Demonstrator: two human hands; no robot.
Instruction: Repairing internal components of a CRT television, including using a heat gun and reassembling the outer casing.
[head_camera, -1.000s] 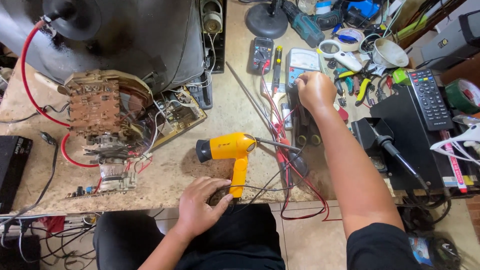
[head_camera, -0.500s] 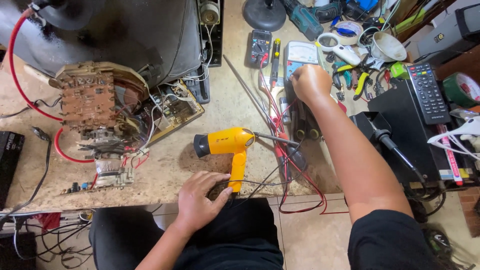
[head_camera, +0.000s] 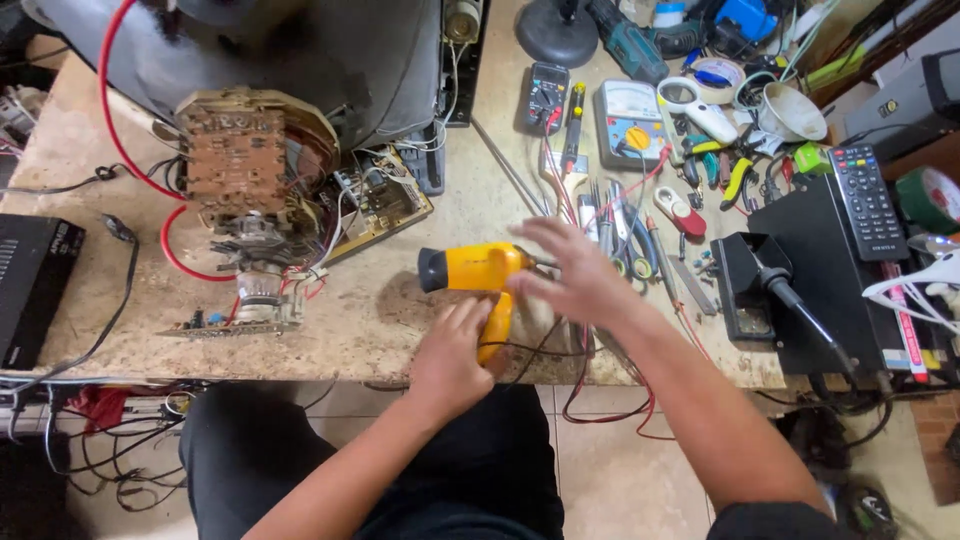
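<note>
While the yellow heat gun (head_camera: 478, 275) lies on its side on the bench (head_camera: 400, 310), near the front edge, it is being taken up and is not yet lifted clear. Its black nozzle is pointed left, toward the circuit board (head_camera: 240, 160); its handle is pointed down toward the person. The left hand (head_camera: 450, 360) is placed at the handle, with the fingers curled about it, though a full clamp cannot be confirmed, since the far side of the handle is hidden. The right hand (head_camera: 575, 280) is held just beside the rear of the gun body, fingers spread and apart, blurred; whether it touches the casing cannot be told, and nothing is gripped in it.

It is judged that the work is at an early stage: the gun has been reached but not raised or aimed, and no sign of it running is visible. Aiming and use on the work are judged to be left.

Dark leads (head_camera: 560, 350) are seen running under the handle and off the bench edge. To the left, the board assembly with red cable (head_camera: 110, 110) is noted, apparently untouched. To the right, screwdrivers and pliers (head_camera: 620, 225), two meters (head_camera: 630, 125), a soldering stand (head_camera: 745, 285) and a remote (head_camera: 868, 200) are laid out, well apart from both hands.
</note>
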